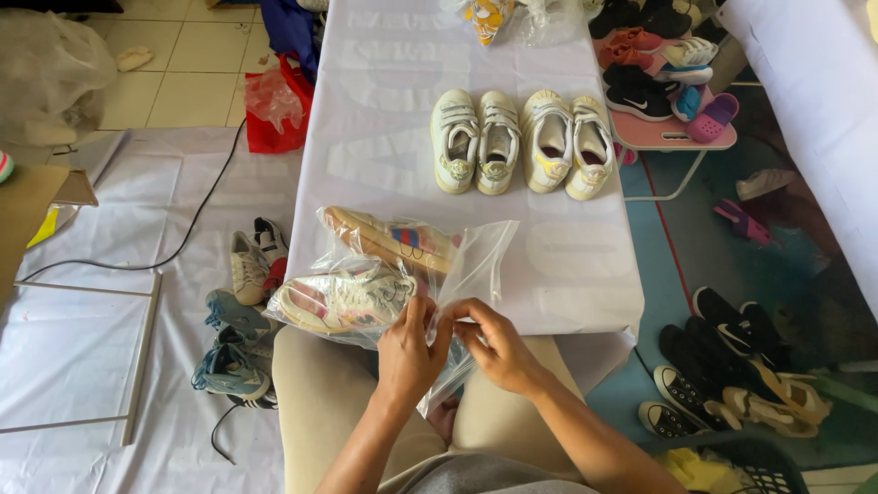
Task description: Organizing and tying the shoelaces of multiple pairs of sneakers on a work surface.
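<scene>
On the white table cover (pixel 567 274), a clear plastic bag (pixel 476 265) lies at the near edge with 2 pale shoes (pixel 352 297) already inside, its mouth not yet closed. Beyond it, 2 pairs of white sneakers (pixel 521 142) sit unbagged. The left hand (pixel 409 352) and right hand (pixel 494 343) meet at the bag's open edge, fingertips pinched together on the plastic.
</scene>
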